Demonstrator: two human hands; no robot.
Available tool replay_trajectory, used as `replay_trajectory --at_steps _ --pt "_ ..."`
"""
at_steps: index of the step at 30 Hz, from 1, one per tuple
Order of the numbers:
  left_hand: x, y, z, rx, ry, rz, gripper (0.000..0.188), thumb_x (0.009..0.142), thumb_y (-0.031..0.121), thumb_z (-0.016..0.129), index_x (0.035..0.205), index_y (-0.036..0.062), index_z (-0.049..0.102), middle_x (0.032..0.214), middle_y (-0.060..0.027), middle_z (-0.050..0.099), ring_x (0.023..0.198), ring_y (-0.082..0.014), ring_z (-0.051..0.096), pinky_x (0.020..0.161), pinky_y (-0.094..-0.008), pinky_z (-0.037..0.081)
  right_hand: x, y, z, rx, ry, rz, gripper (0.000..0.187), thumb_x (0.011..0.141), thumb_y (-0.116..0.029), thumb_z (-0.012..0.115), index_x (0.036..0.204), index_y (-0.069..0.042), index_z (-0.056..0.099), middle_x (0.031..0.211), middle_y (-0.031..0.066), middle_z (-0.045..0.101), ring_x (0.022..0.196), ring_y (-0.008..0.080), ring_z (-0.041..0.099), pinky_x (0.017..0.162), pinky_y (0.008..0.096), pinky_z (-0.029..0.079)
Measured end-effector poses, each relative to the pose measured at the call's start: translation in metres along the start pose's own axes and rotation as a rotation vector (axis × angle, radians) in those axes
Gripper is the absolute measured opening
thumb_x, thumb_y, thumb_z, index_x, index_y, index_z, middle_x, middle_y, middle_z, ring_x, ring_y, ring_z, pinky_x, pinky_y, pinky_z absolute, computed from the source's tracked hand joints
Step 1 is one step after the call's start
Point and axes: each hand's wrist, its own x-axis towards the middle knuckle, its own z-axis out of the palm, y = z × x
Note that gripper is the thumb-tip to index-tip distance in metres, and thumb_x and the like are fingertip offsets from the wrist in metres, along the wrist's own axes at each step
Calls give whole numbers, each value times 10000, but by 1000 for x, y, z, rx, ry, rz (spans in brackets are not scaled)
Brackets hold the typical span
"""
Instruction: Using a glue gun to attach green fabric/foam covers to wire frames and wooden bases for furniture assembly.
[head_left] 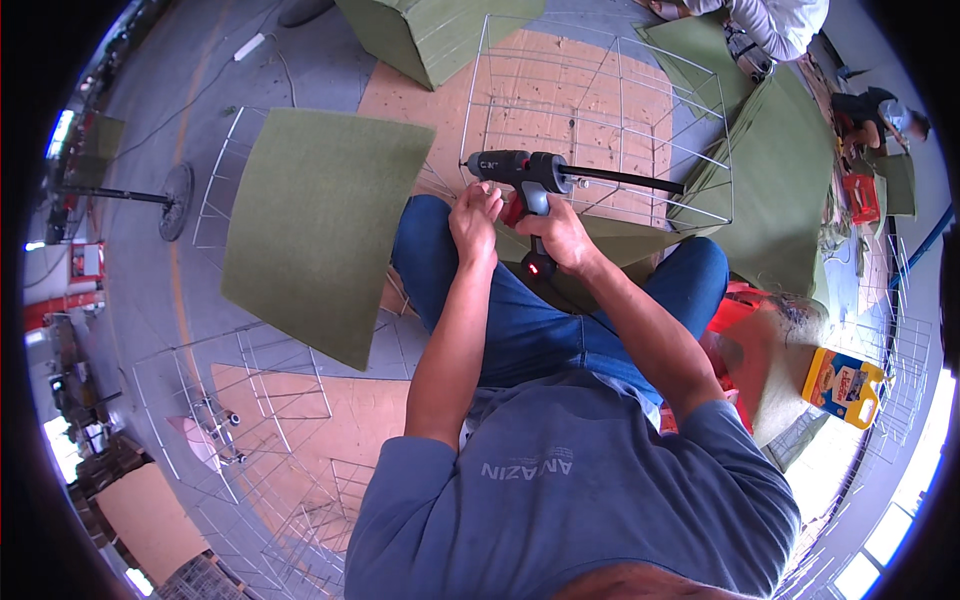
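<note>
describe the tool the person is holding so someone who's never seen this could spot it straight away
Start at the white wire frame standing on the plywood floor ahead of the person's knees. Just in front of its near edge, the right hand grips a dark grey glue gun by the handle while the left hand touches its rear. Its long black nozzle and red trigger set it apart from the green felt sheets around it.

Around me lay a grey concrete floor (150, 270), pale plywood boards (560, 100), white wire frames (270, 400) and green felt sheets (320, 220); daylight entered at the edges.
</note>
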Motion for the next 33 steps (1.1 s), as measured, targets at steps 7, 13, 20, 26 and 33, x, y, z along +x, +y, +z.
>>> replay_trajectory --at_steps 7,13,20,26,33 --pt "1 1 -2 22 -23 11 408 1112 257 521 1344 -77 555 1238 -123 658 1145 -241 683 977 -333 562 4 -7 -2 -210 -14 22 263 747 -101 668 994 -14 686 900 36 678 866 135 597 850 295 476" --pt "-2 -1 1 33 -44 3 431 1118 264 501 1357 -91 549 1267 -148 654 1163 -248 679 1002 -341 554 4 1 -6 -213 11 -23 223 752 -124 658 942 -8 670 883 50 688 860 156 618 856 306 485" --pt "-9 -7 9 55 -69 -11 387 1109 263 511 1282 -72 596 1221 -138 676 1136 -240 691 1017 -359 563 -5 4 -17 -241 50 -37 255 754 -165 661 962 -17 666 855 98 684 833 213 645 819 348 504" --pt "-15 -11 17 95 -116 -24 417 1110 278 511 1306 -83 585 1270 -170 668 1146 -250 693 1017 -353 566 -16 3 -28 -202 46 -10 275 776 -92 655 1031 8 645 899 70 700 888 170 661 868 321 514" --pt "-22 -18 29 124 -158 -44 442 1110 288 515 1326 -93 572 1311 -194 655 1176 -261 686 1026 -356 565 -28 9 -37 -202 142 -74 235 759 -227 668 899 -39 652 777 112 636 756 233 613 758 373 487"
